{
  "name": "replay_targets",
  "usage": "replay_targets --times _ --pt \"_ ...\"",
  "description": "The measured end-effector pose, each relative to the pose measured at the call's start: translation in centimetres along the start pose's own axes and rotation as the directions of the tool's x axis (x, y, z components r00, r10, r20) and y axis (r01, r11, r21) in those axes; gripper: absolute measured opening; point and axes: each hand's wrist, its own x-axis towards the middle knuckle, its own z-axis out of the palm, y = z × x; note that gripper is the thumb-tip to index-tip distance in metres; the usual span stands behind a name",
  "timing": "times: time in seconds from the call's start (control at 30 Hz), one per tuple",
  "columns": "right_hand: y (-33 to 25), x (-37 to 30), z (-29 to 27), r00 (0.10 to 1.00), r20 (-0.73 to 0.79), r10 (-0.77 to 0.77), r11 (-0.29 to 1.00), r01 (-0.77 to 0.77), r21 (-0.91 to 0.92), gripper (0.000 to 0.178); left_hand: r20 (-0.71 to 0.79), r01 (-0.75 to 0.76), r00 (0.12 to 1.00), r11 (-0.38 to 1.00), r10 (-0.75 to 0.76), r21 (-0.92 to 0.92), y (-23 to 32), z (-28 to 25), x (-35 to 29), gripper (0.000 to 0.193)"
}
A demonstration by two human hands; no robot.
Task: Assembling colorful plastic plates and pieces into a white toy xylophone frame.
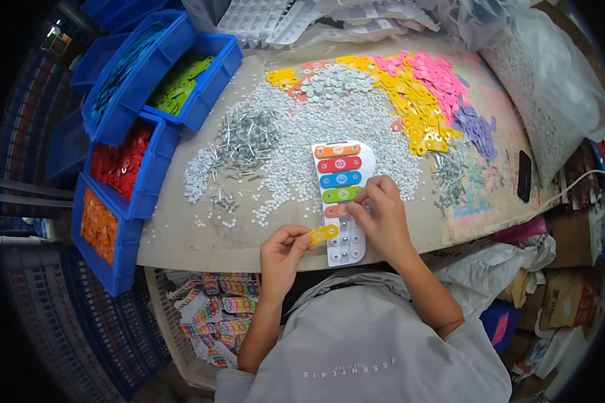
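A white board [351,258] with a rounded top lies at the table's near edge. Across it run coloured plastic strips in orange, red, blue, green and salmon; below them are bare rows of round white studs. My left hand [280,258] pinches a yellow strip [323,234] by one end, its other end over the board's left edge. At the right side of the board, my right hand [384,221] has its fingertips closed together by the salmon strip [336,211]. Whatever those fingertips hold, if anything, is hidden.
Piles of small white discs [329,124], metal pins [242,141], yellow strips [417,107], pink strips [437,74] and purple strips [476,127] cover the table. Blue bins [156,178] of coloured strips stand left. A black phone [524,176] lies right. Below sits a basket [165,322] of finished-looking boards.
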Motion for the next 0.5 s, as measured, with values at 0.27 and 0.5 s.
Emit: replay_targets --times 0.27,0.5 --pt "0.6 -0.3 0.0 0.998 -0.014 0.064 0.998 -0.064 -0.016 0.022 0.051 -0.203 0.979 0.893 0.2 0.403 -0.1 2.0 2.4 0.012" --pt "1.8 -1.0 -1.2 0.983 -0.176 0.06 0.998 -0.053 0.043 0.013 0.123 -0.355 0.915 0.622 0.384 0.698 0.6 4.2 3.0 0.013"
